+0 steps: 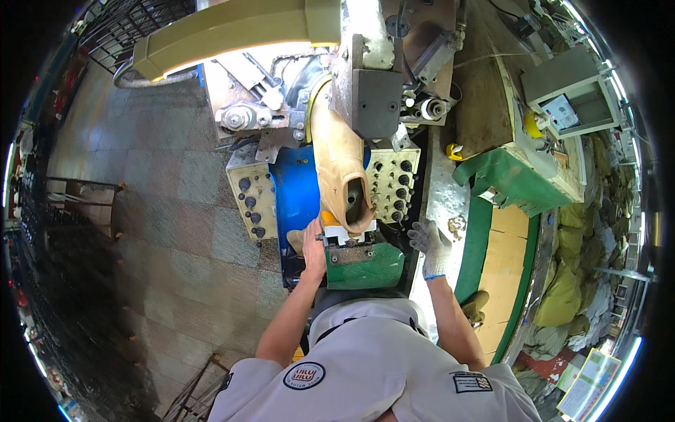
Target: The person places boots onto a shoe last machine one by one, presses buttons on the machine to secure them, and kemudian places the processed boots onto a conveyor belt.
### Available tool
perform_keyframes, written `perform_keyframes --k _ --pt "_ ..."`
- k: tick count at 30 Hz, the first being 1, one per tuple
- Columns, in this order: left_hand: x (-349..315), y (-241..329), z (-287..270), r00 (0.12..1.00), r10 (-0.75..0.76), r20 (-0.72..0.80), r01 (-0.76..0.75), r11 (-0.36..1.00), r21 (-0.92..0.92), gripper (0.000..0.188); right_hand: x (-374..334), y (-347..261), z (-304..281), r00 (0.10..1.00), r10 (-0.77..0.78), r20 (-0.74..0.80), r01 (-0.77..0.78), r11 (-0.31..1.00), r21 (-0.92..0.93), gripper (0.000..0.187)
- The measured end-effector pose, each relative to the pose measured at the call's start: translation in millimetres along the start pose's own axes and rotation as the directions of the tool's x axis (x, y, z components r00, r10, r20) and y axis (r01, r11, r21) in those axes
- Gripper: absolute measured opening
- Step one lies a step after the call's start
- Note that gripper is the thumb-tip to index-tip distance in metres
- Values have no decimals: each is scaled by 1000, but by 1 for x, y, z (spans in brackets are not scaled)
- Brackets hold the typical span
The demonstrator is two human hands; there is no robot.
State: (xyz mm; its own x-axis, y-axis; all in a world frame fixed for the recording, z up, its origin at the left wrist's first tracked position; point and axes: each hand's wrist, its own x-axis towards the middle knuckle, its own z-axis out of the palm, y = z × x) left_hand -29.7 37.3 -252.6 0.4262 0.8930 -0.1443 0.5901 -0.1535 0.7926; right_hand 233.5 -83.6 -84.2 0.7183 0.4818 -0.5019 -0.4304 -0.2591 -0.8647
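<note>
A tan leather boot upper (337,151) sits toe-up in the machine's clamp (316,105). Its ankle opening faces me, with a grey last visible inside. Below the opening are a white block (344,235) and a green-painted metal plate (365,267). My left hand (313,251), bare, lies along the left side of that block, fingers stretched forward and apparently holding nothing. A brownish item (295,241) partly shows beyond it; its kind is unclear. My right hand (430,246) wears a grey knit glove. Its fingers are spread over the bench edge, right of the machine, holding nothing.
Control panels with black knobs (251,202) (395,184) flank the blue machine cover (295,183). A tan lamp arm (232,39) reaches overhead. To the right stand a metal bench (446,197) and a cabinet with green cloth (513,179). A dark rack (81,204) stands left.
</note>
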Motion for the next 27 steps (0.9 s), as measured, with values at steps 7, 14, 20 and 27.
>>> perform_keyframes --k 7,14,20,27 --pt "33 -21 19 1000 -23 13 21 990 140 69 0 -13 6 997 -16 80 21 998 -60 57" --pt "8 15 -79 987 -159 -38 156 984 -81 70 14 -25 -30 995 -53 81 56 998 -28 44" --pt "-61 130 -213 951 -264 -163 141 834 -533 68 -22 -63 -15 962 -101 255 85 994 74 50" --pt "-72 233 -251 990 4 -139 -109 646 -756 67 -98 -125 60 655 -304 692 230 952 201 78"
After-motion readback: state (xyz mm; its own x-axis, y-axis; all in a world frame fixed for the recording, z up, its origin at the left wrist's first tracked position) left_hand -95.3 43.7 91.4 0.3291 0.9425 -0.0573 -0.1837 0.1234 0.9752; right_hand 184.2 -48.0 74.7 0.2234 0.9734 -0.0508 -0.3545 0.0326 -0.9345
